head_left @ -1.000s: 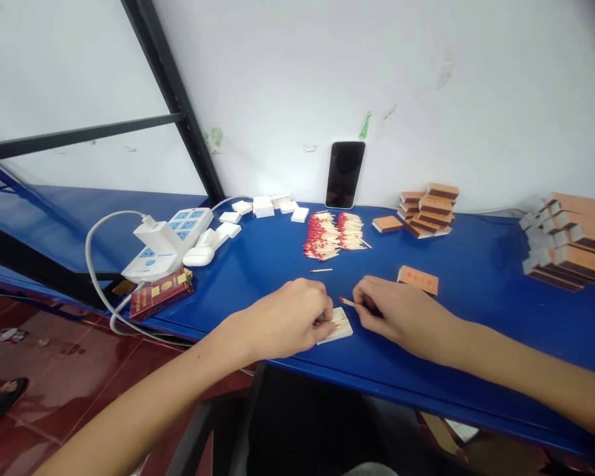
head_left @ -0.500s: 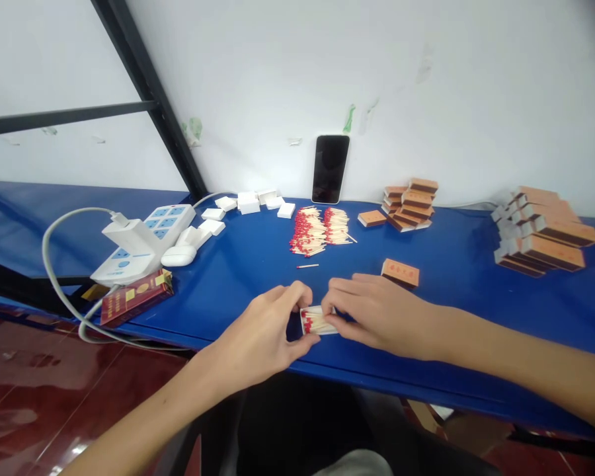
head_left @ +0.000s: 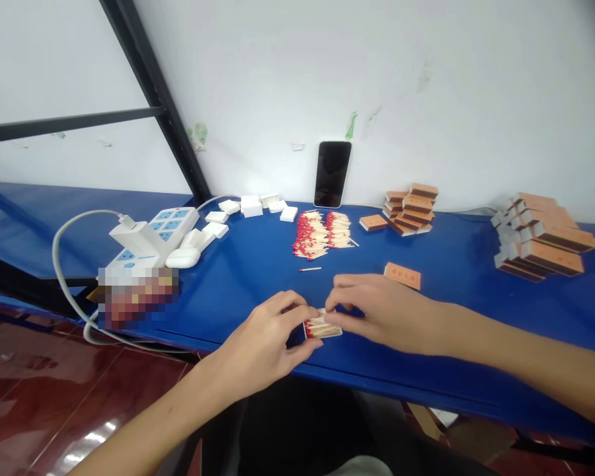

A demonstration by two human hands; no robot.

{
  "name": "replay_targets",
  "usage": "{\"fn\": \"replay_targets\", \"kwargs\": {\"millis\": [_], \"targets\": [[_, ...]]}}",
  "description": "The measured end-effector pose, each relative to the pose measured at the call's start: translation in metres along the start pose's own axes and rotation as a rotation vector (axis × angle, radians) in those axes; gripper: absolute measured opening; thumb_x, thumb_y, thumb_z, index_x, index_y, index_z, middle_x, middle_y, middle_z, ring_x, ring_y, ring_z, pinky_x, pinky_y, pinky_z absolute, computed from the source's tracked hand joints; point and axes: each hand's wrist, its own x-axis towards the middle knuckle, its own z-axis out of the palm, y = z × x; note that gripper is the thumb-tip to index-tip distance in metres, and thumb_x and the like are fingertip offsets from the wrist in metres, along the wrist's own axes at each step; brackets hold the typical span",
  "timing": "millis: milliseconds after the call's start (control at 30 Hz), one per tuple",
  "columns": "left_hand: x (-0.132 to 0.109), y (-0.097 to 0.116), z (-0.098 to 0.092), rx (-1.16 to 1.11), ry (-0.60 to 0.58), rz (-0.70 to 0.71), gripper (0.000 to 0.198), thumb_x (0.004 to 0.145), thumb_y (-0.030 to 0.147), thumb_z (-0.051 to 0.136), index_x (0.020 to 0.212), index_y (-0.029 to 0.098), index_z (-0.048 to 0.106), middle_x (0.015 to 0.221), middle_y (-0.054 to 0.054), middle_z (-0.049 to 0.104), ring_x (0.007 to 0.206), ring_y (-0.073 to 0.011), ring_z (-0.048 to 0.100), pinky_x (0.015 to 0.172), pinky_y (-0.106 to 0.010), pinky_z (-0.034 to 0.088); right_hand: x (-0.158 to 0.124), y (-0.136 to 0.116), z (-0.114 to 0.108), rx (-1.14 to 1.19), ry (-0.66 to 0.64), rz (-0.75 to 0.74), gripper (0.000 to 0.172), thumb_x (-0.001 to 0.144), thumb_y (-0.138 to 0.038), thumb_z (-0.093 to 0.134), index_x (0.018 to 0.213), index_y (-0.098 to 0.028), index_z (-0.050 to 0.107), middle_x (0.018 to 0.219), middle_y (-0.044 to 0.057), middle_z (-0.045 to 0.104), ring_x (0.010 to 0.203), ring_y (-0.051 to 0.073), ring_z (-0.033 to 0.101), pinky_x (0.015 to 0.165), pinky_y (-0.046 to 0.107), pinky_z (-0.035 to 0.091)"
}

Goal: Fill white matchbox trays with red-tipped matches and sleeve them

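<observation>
Near the front edge of the blue table lies a small white matchbox tray [head_left: 338,334] filled with red-headed matches [head_left: 322,327]. My left hand [head_left: 277,330] grips its left end, thumb on the near side and index finger reaching over the far side. From the right, my right hand [head_left: 381,311] bends its thumb and fingers down onto the matches at the tray's right end; its fingertips partly cover them. Beyond the hands are a single loose match [head_left: 310,270] and two heaps of matches [head_left: 311,237]. An orange matchbox sleeve [head_left: 402,274] lies just past my right hand.
A phone [head_left: 332,174] leans on the wall. Orange matchboxes are stacked at the back [head_left: 411,210] and far right [head_left: 550,235]. White trays [head_left: 251,206], an earbud case [head_left: 183,258], a power strip [head_left: 178,221] and a looping cable [head_left: 55,254] occupy the left.
My left index finger has stretched over the tray's far edge onto the matches. My right fingertips have shifted slightly at the tray's right end. The view has tilted slightly.
</observation>
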Motion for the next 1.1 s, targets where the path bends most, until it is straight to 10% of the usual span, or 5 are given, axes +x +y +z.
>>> {"fn": "replay_targets", "kwargs": {"millis": [400,1100], "targets": [[0.068,-0.051,-0.016,0.198,-0.003,-0.060,0.015,0.097,0.027,0.052,0.099,0.018,0.063,0.092,-0.006,0.060,0.085,-0.0214,0.059,0.078,-0.034,0.048,0.052,0.068,0.002,-0.301,0.095,0.148,0.018,0.097,-0.020,0.047,0.102,-0.018,0.063,0.105,0.009,0.066,0.094,0.022,0.061,0.076,0.031,0.042],[0.060,-0.041,-0.007,0.215,0.011,0.038,0.007,0.095,0.020,0.056,0.097,0.017,0.062,0.097,-0.005,0.063,0.093,-0.0218,0.058,0.085,-0.035,0.048,0.036,0.040,0.005,-0.004,-0.023,0.051,0.025,0.102,-0.028,0.038,0.094,-0.019,0.059,0.095,0.005,0.066,0.083,0.018,0.059,0.073,0.029,0.042]]}}
